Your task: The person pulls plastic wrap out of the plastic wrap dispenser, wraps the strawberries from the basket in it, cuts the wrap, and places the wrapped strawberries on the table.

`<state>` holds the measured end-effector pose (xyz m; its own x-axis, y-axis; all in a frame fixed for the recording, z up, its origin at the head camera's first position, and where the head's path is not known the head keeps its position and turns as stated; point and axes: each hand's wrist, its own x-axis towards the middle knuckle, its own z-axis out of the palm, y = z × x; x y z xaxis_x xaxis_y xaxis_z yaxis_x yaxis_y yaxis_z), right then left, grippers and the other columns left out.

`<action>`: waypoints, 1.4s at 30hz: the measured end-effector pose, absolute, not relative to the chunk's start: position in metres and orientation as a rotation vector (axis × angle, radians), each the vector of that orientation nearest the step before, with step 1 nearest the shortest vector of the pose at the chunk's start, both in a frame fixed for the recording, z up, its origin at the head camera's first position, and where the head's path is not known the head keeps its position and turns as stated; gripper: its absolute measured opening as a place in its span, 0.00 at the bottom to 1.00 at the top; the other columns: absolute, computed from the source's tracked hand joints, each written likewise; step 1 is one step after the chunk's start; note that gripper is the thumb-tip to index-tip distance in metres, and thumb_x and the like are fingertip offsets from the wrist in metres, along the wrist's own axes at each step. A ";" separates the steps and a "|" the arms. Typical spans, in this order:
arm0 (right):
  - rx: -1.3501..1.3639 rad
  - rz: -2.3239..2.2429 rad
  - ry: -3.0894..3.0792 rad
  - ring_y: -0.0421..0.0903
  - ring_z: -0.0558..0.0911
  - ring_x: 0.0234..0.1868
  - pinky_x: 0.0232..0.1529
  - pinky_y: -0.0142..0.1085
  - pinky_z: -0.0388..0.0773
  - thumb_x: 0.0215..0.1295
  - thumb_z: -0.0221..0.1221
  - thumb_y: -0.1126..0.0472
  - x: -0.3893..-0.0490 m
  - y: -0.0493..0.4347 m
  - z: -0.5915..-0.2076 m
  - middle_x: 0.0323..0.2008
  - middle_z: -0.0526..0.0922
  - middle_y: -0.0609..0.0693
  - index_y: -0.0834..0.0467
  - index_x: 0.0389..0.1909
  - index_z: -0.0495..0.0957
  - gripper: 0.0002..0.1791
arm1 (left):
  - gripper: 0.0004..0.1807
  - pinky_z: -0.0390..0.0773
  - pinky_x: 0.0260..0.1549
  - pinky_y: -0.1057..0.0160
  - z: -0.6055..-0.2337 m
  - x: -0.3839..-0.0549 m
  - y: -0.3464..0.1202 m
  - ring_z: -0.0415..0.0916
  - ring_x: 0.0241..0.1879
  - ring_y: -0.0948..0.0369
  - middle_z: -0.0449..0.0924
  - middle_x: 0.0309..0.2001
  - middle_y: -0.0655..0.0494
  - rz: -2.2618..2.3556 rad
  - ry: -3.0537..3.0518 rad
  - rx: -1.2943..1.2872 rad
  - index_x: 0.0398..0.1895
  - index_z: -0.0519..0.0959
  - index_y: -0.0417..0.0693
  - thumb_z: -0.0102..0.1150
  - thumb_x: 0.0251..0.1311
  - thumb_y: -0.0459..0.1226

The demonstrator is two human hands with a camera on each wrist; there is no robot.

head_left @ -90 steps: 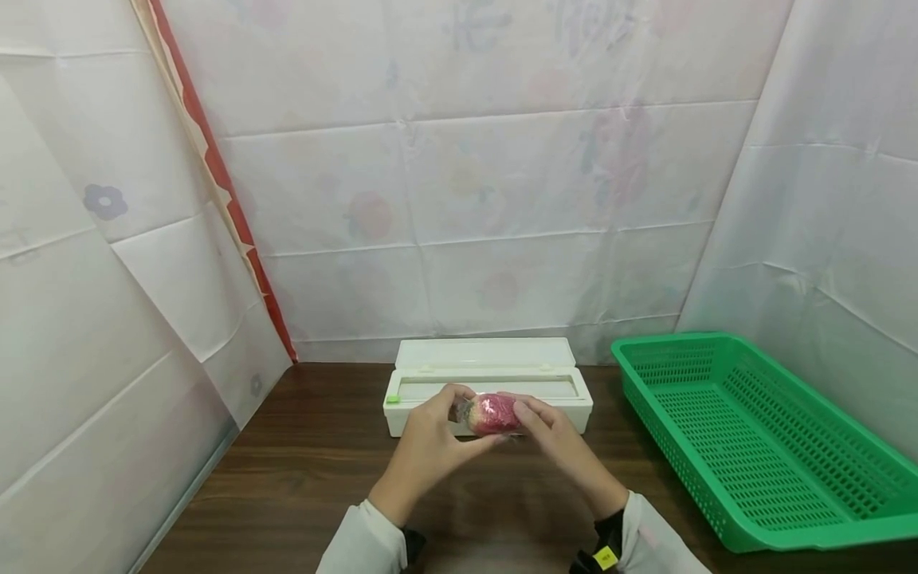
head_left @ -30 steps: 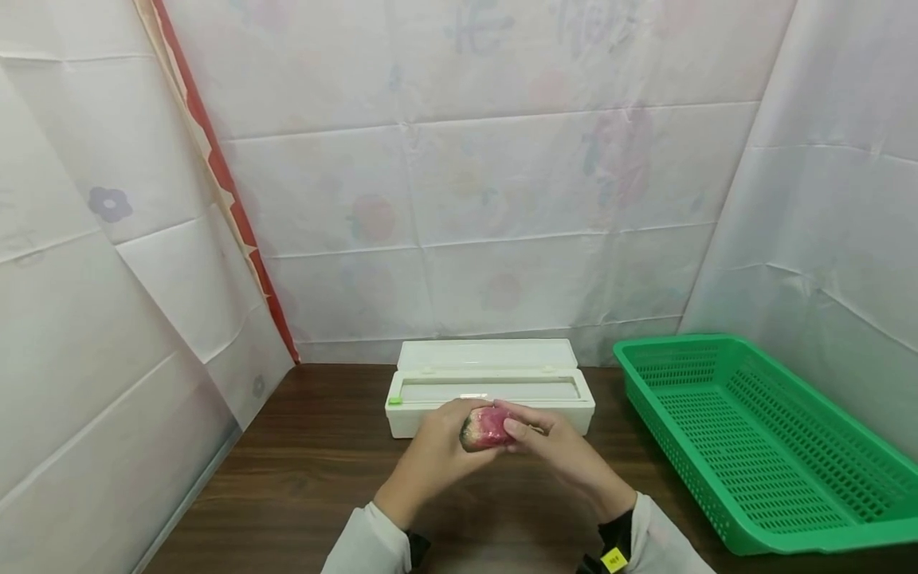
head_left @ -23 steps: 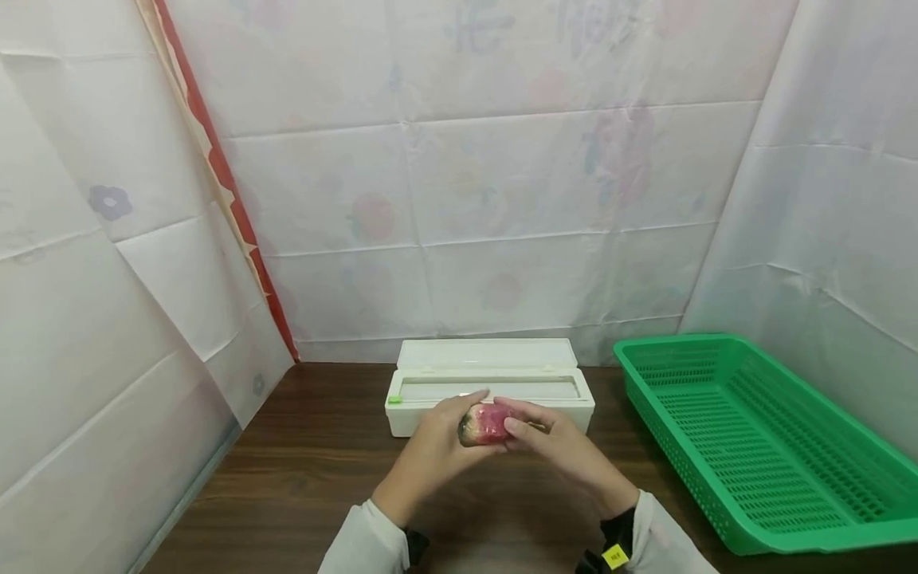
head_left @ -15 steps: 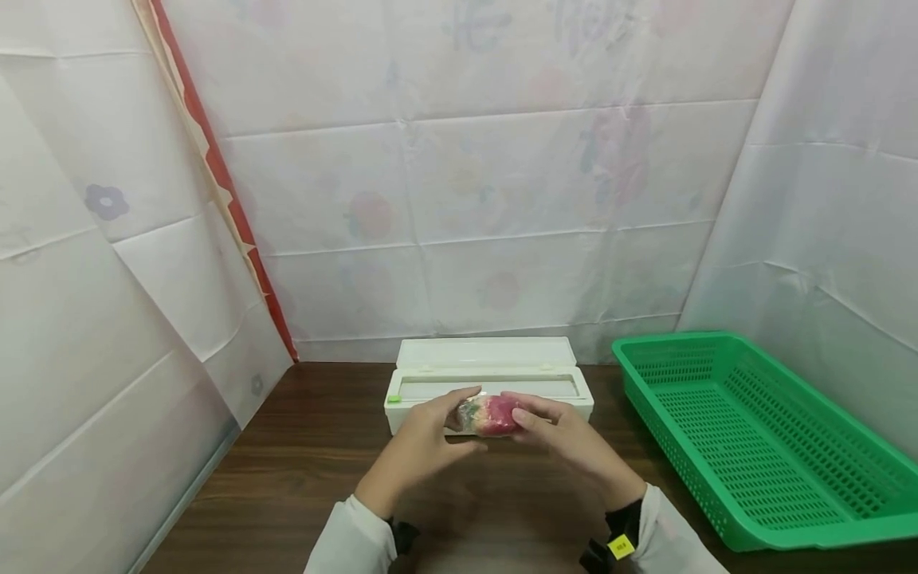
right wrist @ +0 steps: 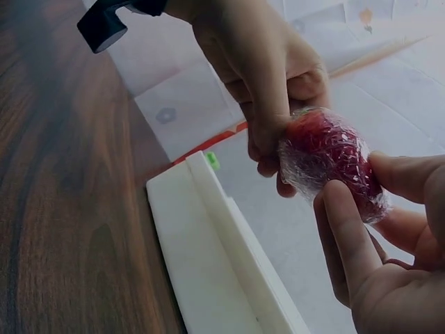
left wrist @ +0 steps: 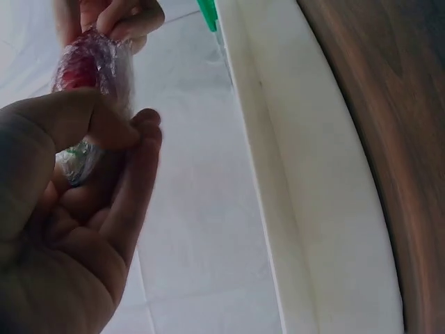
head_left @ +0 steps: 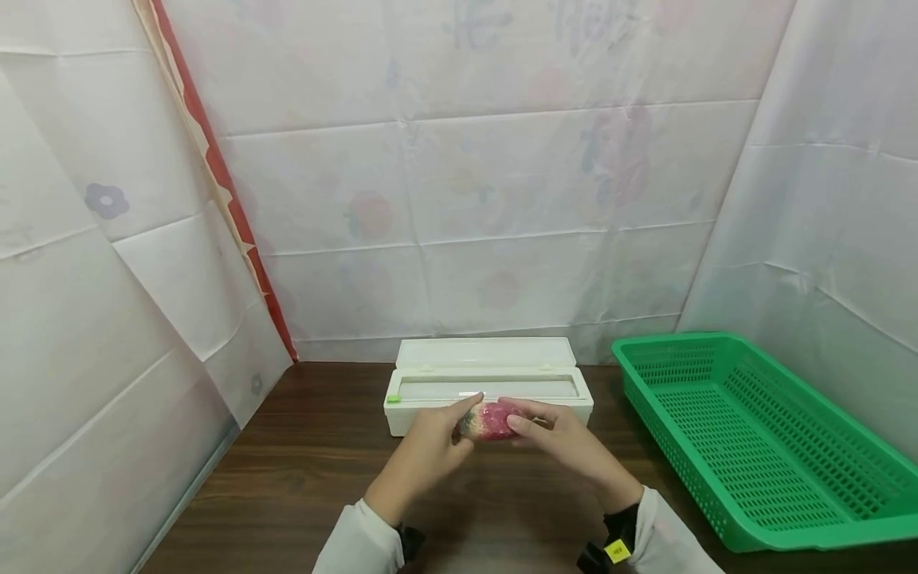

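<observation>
A red fruit with a pale yellow and green end point(head_left: 491, 420), wrapped in crinkled clear cling film, is held up in front of the white box. My right hand point(head_left: 566, 442) grips its red end between thumb and fingers. At the green end, my left hand point(head_left: 423, 450) pinches the wrap with thumb and forefinger. The right wrist view shows the shiny film around the fruit point(right wrist: 330, 156) and the left fingers touching its far side. In the left wrist view, the left thumb and fingers partly hide the fruit point(left wrist: 80, 69).
Behind the hands stands a white cling film dispenser point(head_left: 409, 418) with its lid point(head_left: 484, 351) raised and a small green slider point(head_left: 394, 399) at its left. A green plastic basket point(head_left: 688, 454) stands at right on the dark wooden table point(head_left: 301, 462). White sheeting encloses the back and sides.
The left hand has drawn away from around the fruit, opened wide half a second ago, then closed in to pinch its green end. The right hand keeps its grip.
</observation>
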<state>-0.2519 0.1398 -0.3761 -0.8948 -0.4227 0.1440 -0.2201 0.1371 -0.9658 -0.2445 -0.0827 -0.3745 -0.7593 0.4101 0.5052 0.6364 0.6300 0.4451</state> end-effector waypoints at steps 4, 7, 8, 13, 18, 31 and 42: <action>-0.641 -1.867 2.225 0.50 0.81 0.44 0.48 0.46 0.79 0.64 0.58 0.54 -0.253 0.140 -0.376 0.55 0.75 0.63 0.59 0.59 0.72 0.24 | 0.25 0.64 0.12 0.72 -0.372 -0.242 -0.083 0.55 0.12 0.71 0.73 0.19 0.60 -0.909 -2.537 -0.780 0.57 0.75 0.45 0.53 0.52 0.28; -0.657 -1.880 2.206 0.50 0.80 0.45 0.49 0.51 0.77 0.64 0.58 0.54 -0.253 0.139 -0.376 0.55 0.75 0.63 0.60 0.59 0.72 0.24 | 0.21 0.65 0.12 0.72 -0.370 -0.242 -0.084 0.56 0.12 0.72 0.77 0.25 0.60 -0.901 -2.552 -0.760 0.53 0.78 0.46 0.53 0.53 0.28; -0.662 -1.881 2.199 0.50 0.80 0.45 0.49 0.52 0.76 0.64 0.57 0.55 -0.253 0.139 -0.376 0.55 0.75 0.63 0.60 0.59 0.72 0.24 | 0.20 0.65 0.13 0.72 -0.370 -0.242 -0.084 0.57 0.13 0.72 0.78 0.26 0.60 -0.889 -2.550 -0.762 0.51 0.79 0.46 0.53 0.53 0.28; -0.647 -1.890 2.175 0.50 0.80 0.45 0.48 0.47 0.78 0.66 0.56 0.55 -0.252 0.139 -0.378 0.55 0.75 0.64 0.61 0.60 0.70 0.24 | 0.16 0.67 0.14 0.71 -0.371 -0.242 -0.083 0.60 0.15 0.71 0.78 0.26 0.62 -0.835 -2.530 -0.754 0.42 0.82 0.49 0.53 0.52 0.28; -0.644 -1.901 2.166 0.51 0.79 0.46 0.47 0.41 0.79 0.66 0.55 0.55 -0.252 0.140 -0.379 0.55 0.75 0.65 0.63 0.60 0.70 0.25 | 0.11 0.65 0.13 0.71 -0.372 -0.242 -0.082 0.59 0.13 0.71 0.74 0.19 0.64 -0.831 -2.528 -0.687 0.33 0.84 0.53 0.54 0.56 0.31; -0.565 -1.878 2.206 0.50 0.80 0.44 0.49 0.43 0.78 0.65 0.57 0.52 -0.253 0.143 -0.376 0.54 0.76 0.61 0.60 0.59 0.71 0.25 | 0.42 0.79 0.44 0.59 -0.374 -0.245 -0.083 0.73 0.44 0.68 0.76 0.52 0.58 -1.001 -2.519 -1.007 0.68 0.59 0.55 0.68 0.47 0.38; -0.656 -1.875 2.164 0.50 0.77 0.49 0.52 0.51 0.75 0.66 0.55 0.54 -0.252 0.141 -0.375 0.55 0.74 0.61 0.60 0.60 0.71 0.23 | 0.33 0.81 0.41 0.58 -0.375 -0.246 -0.084 0.74 0.42 0.69 0.81 0.46 0.60 -1.082 -2.496 -0.924 0.59 0.71 0.53 0.69 0.47 0.47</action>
